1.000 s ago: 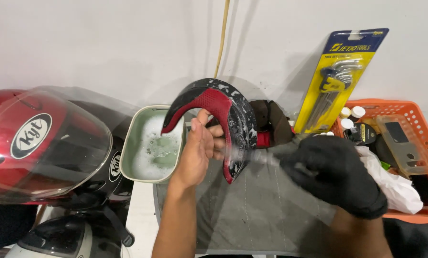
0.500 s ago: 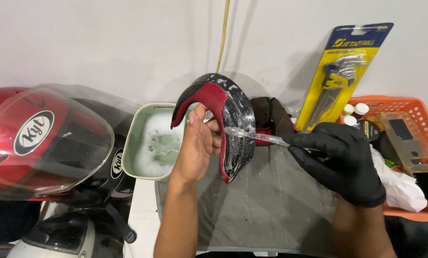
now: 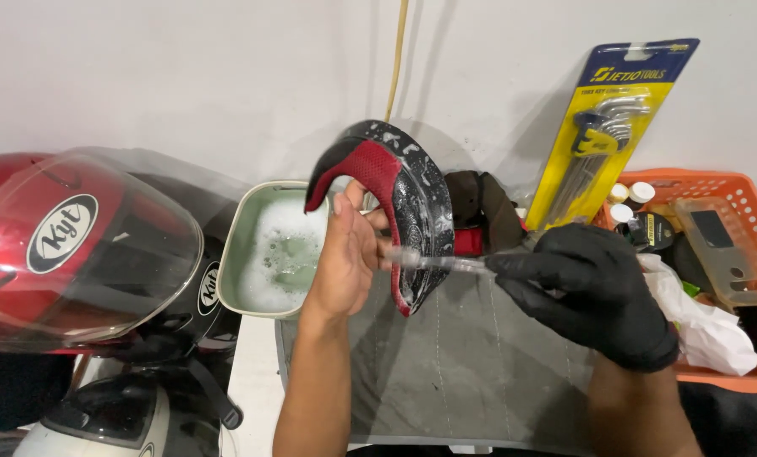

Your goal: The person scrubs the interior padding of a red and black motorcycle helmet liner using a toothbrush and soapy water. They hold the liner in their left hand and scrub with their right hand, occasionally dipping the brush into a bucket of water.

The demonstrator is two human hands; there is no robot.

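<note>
1. Red-and-black helmet padding [image 3: 400, 199], flecked with soap suds, stands upright in my bare left hand [image 3: 345, 262], fingers closed around its inner red edge, above a grey mat [image 3: 471, 364] on the bench.

2. My right hand [image 3: 594, 292], in a black glove, is closed around the handle of a clear-handled brush [image 3: 433, 261]; its tip meets the lower inner face of the padding, just beside my left fingers.

3. Behind my left hand sits a pale green rectangular basin [image 3: 247, 245] of foamy water, touching the mat's far left corner.

4. At left, a red helmet [image 3: 65, 245] with a clear visor rests against a black helmet [image 3: 197, 279], with a white helmet [image 3: 99, 423] below them at the frame's bottom edge.

5. Against the white wall at right leans a yellow-and-blue blister pack of hex keys [image 3: 603, 127], beside an orange plastic basket [image 3: 734, 211] holding small bottles, a clear box and a crumpled white cloth [image 3: 700, 322].

6. A dark pad [image 3: 480, 207] lies behind the padding, partly hidden by it.
</note>
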